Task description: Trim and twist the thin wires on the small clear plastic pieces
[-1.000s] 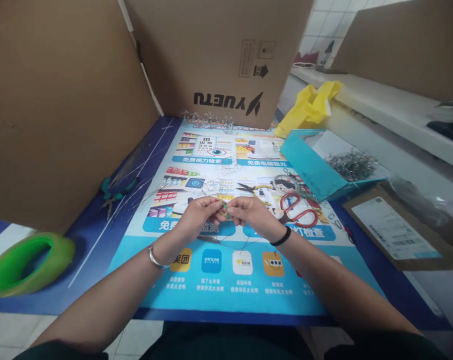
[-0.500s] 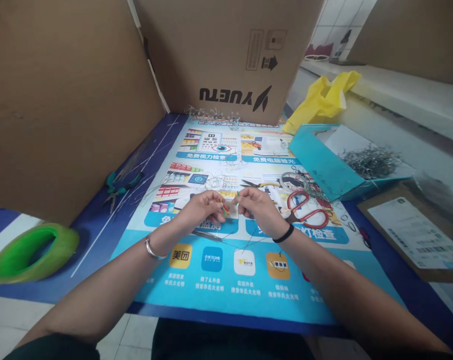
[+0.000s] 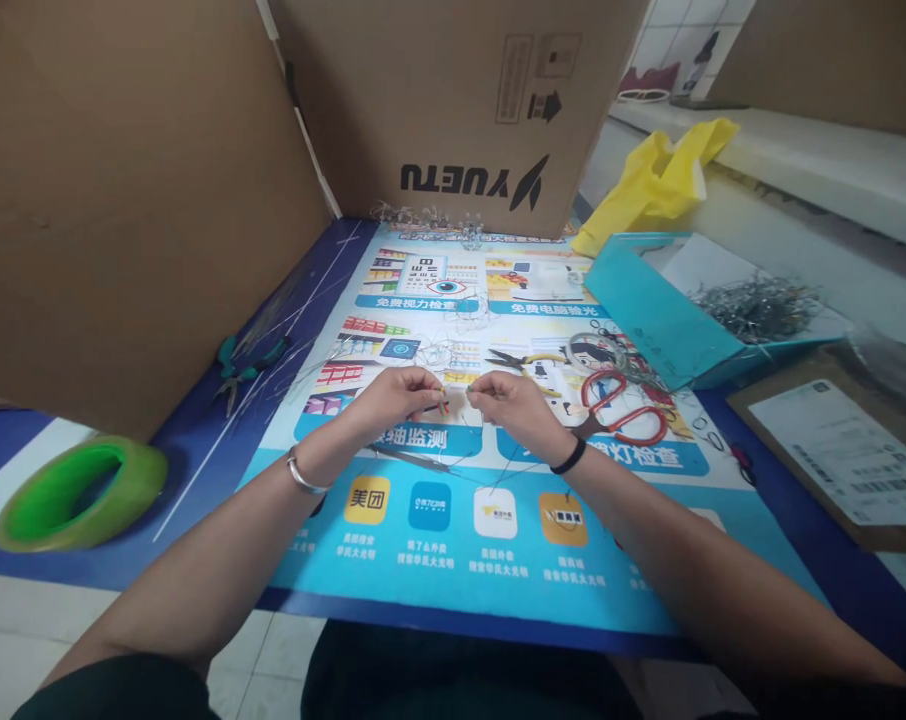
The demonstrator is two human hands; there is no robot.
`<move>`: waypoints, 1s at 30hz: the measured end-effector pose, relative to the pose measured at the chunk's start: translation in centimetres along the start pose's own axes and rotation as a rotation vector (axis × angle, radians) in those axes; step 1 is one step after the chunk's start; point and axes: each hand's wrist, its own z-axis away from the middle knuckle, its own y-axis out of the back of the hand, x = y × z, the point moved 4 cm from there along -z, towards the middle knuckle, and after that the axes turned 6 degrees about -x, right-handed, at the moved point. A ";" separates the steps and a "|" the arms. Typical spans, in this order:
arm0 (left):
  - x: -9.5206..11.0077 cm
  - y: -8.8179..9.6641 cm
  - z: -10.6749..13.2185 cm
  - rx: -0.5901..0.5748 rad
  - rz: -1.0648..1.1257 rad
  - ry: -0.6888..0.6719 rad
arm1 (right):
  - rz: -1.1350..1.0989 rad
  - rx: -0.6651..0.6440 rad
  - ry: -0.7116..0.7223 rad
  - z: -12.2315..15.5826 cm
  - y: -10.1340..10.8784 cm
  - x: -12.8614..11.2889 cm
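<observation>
Over the printed poster, my left hand (image 3: 406, 395) is closed in a pinch on a small thin strand (image 3: 444, 404) with red, yellow and green parts. Across a narrow gap, my right hand (image 3: 504, 402) also pinches; a speck of green shows at its fingertips, too small to name. Whether the two pieces are joined I cannot tell. Beyond my right hand lie pliers with yellow handles (image 3: 532, 360). Red-handled scissors (image 3: 624, 410) rest to its right. A slim metal tool (image 3: 412, 458) lies just nearer than my hands.
Tape roll (image 3: 134, 495) and teal-handled pliers (image 3: 249, 368) are at left. A turquoise box (image 3: 648, 325) of tangled wire pieces (image 3: 760, 308) stands right, beside a labelled package (image 3: 828, 450). Large cardboard panels (image 3: 468, 100) wall the back and left; a yellow bag (image 3: 655, 190) sits behind the box.
My left hand's fingers have drawn closer together around the coloured strand. Both hands stay close together, and the view has shifted slightly.
</observation>
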 end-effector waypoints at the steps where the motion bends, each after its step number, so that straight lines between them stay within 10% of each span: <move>1: -0.1 0.0 0.0 -0.003 -0.003 -0.005 | 0.027 -0.001 0.018 0.0 -0.1 0.2; 30: -1.6 0.1 -0.7 -0.085 -0.034 0.024 | 0.319 -0.097 0.103 0.3 -0.6 0.1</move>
